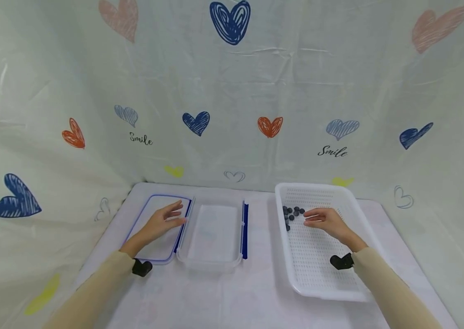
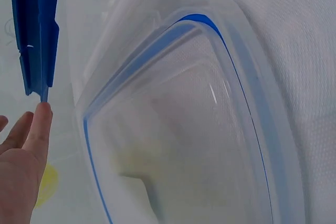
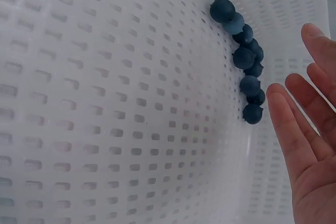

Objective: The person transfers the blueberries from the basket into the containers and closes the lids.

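Several blueberries [image 1: 291, 217] lie in the far left corner of a white perforated basket [image 1: 310, 274]. My right hand [image 1: 327, 223] hovers over the basket just beside them, fingers extended and holding nothing. In the right wrist view, the blueberries [image 3: 243, 57] form a curved cluster near the basket wall, and the hand [image 3: 315, 145] is spread apart from them. My left hand [image 1: 165, 219] is above the blue-edged lid [image 1: 149, 253], at the left side of a clear plastic container [image 1: 213, 233]. Its fingers [image 2: 41, 129] are loosely straight near a blue latch flap [image 2: 39, 35]; contact cannot be told.
Another blue latch flap [image 1: 245, 230] sticks out along the container's right side. A white cloth covers the table [image 1: 215, 297]. Behind it hangs a pale curtain [image 1: 232, 82] printed with hearts. Basket walls rise around the right hand's area.
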A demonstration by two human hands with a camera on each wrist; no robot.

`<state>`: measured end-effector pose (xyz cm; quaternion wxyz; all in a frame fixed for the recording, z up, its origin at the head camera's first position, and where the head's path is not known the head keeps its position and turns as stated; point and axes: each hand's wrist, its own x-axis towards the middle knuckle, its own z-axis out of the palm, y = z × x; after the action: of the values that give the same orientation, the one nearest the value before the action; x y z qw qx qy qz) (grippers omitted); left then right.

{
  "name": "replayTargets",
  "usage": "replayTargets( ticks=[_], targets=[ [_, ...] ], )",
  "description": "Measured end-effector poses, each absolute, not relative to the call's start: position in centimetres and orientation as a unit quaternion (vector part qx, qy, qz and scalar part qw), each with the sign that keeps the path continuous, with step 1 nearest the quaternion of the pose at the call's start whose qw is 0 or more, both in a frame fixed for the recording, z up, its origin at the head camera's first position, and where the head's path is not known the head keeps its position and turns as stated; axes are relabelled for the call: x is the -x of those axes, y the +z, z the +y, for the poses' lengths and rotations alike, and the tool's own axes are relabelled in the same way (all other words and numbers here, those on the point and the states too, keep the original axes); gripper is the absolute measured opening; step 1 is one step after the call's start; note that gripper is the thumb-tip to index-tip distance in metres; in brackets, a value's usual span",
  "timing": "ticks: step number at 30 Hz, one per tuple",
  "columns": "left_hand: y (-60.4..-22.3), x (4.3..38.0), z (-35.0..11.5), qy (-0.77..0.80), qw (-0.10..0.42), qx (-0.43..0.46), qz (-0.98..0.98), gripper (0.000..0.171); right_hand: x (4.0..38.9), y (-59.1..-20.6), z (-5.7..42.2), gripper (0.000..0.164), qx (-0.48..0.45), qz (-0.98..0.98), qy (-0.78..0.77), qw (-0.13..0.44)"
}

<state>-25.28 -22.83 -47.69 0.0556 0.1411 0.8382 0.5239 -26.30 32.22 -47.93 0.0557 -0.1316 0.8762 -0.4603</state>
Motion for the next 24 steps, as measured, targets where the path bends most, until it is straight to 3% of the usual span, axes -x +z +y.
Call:
replayTargets(
  ticks=[14, 24],
  targets=[
    [-48.2, 25.6, -21.9, 0.539, 0.055, -0.155, 0.826, 0.069, 26.7, -49.3, 31.1, 0.042, 0.138, 0.865, -0.476, 0.076],
    [-48.3, 25.6, -21.7, 0.538, 0.055, -0.151, 0.828, 0.065, 27.2, -50.4, 30.1, 0.03, 0.164, 0.867, -0.464, 0.08]
  ],
)
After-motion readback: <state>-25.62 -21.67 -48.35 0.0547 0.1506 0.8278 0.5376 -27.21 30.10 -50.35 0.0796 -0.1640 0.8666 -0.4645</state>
